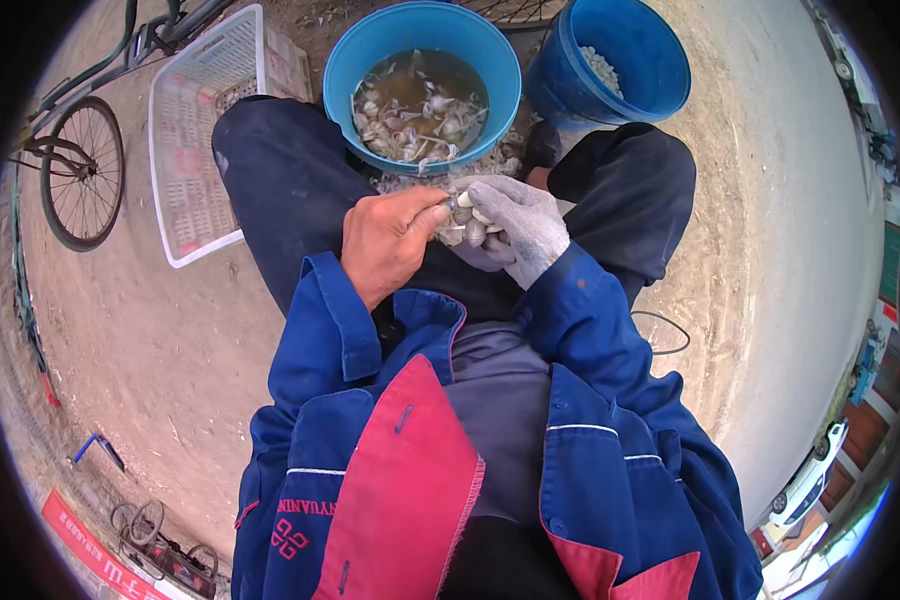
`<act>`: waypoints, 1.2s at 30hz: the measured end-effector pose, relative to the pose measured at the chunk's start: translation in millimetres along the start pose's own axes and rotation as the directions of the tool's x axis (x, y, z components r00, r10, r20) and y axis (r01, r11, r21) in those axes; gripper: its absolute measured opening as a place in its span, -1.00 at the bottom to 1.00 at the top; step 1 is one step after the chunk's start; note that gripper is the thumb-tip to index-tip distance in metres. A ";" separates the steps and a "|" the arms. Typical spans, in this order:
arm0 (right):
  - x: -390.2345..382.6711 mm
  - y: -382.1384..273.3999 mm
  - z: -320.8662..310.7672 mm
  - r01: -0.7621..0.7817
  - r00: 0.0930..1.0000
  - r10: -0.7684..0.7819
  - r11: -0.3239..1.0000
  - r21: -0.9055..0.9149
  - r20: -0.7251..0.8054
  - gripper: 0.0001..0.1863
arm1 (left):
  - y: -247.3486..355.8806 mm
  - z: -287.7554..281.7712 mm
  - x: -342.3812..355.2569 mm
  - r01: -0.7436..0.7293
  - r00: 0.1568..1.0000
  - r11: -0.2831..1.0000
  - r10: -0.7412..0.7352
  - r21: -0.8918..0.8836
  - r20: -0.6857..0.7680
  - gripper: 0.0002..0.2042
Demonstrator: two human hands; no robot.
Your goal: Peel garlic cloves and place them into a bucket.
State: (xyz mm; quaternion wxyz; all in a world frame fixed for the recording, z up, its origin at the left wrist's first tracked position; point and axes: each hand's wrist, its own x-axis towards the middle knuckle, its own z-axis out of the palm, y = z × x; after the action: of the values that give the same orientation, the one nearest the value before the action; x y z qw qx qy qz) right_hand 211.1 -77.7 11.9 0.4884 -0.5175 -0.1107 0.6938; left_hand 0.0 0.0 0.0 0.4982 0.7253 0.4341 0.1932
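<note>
Between my knees, my bare left hand (385,240) pinches at a broken garlic bulb (460,226), thumb and forefinger closed on its edge beside a small dark item I cannot make out. My right hand (520,225), in a grey fabric glove, is wrapped round the same garlic, with several pale cloves showing between its fingers. Just beyond both hands stands a light blue basin (345,65) holding murky water and floating garlic pieces. Loose garlic skins (495,163) lie at its foot.
A white plastic crate (160,150) stands left, a blue bucket (660,80) of peeled cloves back right. A bicycle (82,172) is at far left. My bent legs (640,190) flank the work. A paved road runs at right, with a white car (808,478).
</note>
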 end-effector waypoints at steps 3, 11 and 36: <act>-0.7 -0.4 0.9 0.025 0.999 -0.026 0.999 -0.041 -0.027 -0.65 | -2.4 3.0 1.2 -0.026 0.999 1.000 0.026 -0.003 -0.019 -0.77; 6.8 -1.8 -6.8 0.018 1.000 -0.018 1.000 -0.020 0.001 -0.67 | 1.3 8.3 8.1 -0.117 0.989 0.986 0.126 0.116 -0.073 -0.83; 10.2 3.0 -5.5 0.067 0.995 -0.082 0.976 -0.209 -0.064 -0.55 | 16.6 16.6 8.2 -0.091 0.990 0.979 0.109 0.180 -0.090 -0.80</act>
State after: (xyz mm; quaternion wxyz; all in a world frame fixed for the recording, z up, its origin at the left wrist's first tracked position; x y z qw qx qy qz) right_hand 214.1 -73.0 1.3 0.4614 -0.5856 -0.1836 0.6407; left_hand 23.6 -4.6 6.4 0.3996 0.7768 0.4367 0.2150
